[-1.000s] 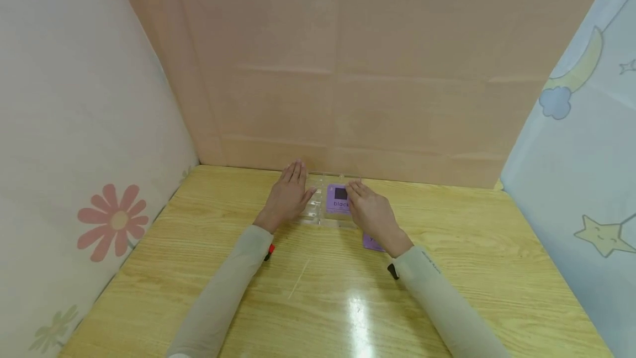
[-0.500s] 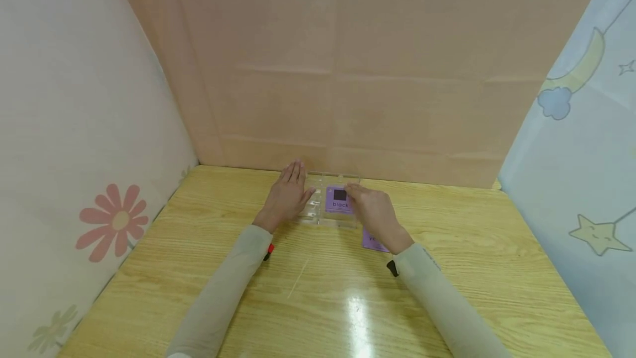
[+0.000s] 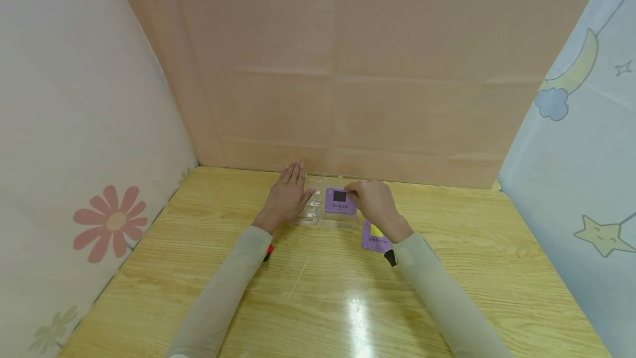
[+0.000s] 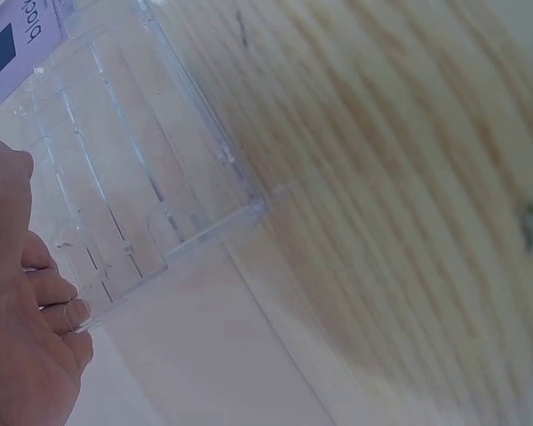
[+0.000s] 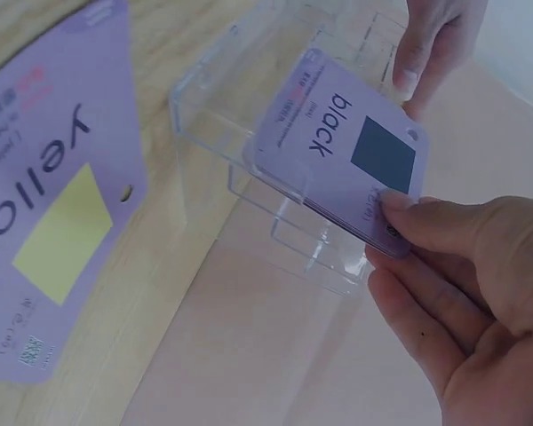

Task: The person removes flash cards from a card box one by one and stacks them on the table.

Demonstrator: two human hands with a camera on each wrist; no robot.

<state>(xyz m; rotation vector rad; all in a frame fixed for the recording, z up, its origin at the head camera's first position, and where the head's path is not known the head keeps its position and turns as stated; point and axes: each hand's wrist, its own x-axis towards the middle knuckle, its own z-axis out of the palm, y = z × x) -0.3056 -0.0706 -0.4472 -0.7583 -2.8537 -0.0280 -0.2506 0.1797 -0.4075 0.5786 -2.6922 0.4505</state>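
My right hand [image 3: 376,202] pinches a small stack of purple flash cards [image 5: 342,146] by one corner, thumb on top and fingers beneath. The top card reads "black" and carries a dark square; several card edges show under it. The stack sits tilted in the right part of a clear plastic divided box [image 3: 334,222], partly lifted at the pinched corner. My left hand [image 3: 287,199] rests with straight fingers along the box's left side, thumb over its edge. In the left wrist view, its fingertips [image 4: 76,312] are at the rim of the box's narrow slots.
A purple "yellow" flash card [image 3: 376,237] lies on the wooden table [image 3: 318,291] in front of the box, beside my right wrist. A brown paper-like wall [image 3: 333,98] rises just behind the box. Patterned walls [image 3: 116,220] stand at both sides.
My right hand has drawn the black card stack slightly toward me and raised its corner, its wrist turning. More of the yellow card shows. The left hand has stayed still.
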